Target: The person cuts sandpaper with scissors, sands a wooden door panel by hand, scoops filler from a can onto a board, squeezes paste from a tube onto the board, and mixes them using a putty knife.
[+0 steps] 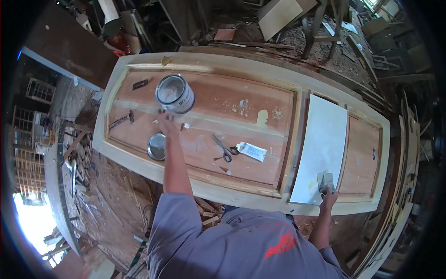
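Note:
An open tin can (174,96) with a pale label stands on the wooden door panel (209,139). At its lower edge is my left hand (168,124), fingers stretched toward the can. The round metal lid (157,146) lies beside my left wrist. My right hand (329,199) is closed on a putty knife (324,180), its flat blade over the lower end of a white board (321,144). Between my hands lie black-handled scissors (225,149) and a white tube (252,151).
A hammer (121,120) and a small dark block (140,84) lie on the panel's left part. Cream patches of filler (262,117) mark its surface. Wood scraps (86,158) litter the floor at left, and boards (279,17) lean at the back.

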{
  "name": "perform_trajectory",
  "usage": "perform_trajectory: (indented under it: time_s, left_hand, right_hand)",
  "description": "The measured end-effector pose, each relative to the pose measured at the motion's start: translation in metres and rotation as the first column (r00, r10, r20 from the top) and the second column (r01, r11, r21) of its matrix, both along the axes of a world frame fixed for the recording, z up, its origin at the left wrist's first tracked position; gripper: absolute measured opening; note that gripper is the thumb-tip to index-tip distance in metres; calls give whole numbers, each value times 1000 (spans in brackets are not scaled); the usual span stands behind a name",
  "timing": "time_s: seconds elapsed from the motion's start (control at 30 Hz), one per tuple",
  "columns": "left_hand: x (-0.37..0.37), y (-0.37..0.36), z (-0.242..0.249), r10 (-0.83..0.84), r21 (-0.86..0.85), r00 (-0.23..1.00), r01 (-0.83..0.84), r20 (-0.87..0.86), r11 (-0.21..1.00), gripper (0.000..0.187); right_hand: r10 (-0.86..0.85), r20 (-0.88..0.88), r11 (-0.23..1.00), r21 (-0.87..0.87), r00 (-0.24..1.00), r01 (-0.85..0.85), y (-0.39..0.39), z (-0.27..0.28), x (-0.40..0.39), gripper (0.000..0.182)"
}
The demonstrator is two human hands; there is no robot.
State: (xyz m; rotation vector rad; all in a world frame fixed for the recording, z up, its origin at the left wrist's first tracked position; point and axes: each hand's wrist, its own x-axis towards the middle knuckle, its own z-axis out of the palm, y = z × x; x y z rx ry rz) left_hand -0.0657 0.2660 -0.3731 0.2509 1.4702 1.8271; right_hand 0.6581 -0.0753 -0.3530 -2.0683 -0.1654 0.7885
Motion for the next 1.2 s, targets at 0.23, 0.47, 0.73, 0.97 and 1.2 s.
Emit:
perform_trajectory:
  time_s: [0.23, 0.47, 0.73, 0.97, 1.2]
  left_hand:
    - [-33, 58, 6, -111, -156, 993, 104, -35, 982, 66]
    - [6, 96, -8, -580, -107, 811, 571, -78, 814, 78]
    - [187, 118, -41, -877, -27, 420, 904, 232, 426, 65]
    - [239, 86, -41, -911, -99, 387, 921, 145, 376, 55]
    - [280, 25, 8, -908, 6, 334, 938, 252, 346, 53]
  right_hand:
    - [-76, -120, 966, 237, 990, 103, -21, 16, -9, 27]
    - [-75, -161, 952, 283, 984, 119, 12, 29, -29, 22]
    - [24, -102, 944, 329, 995, 11, 47, 67, -57, 24]
    - [367, -56, 858, 406, 929, -315, 115, 92, -118, 27]
    - [559, 72, 744, 398, 826, -538, 177, 122, -172, 19]
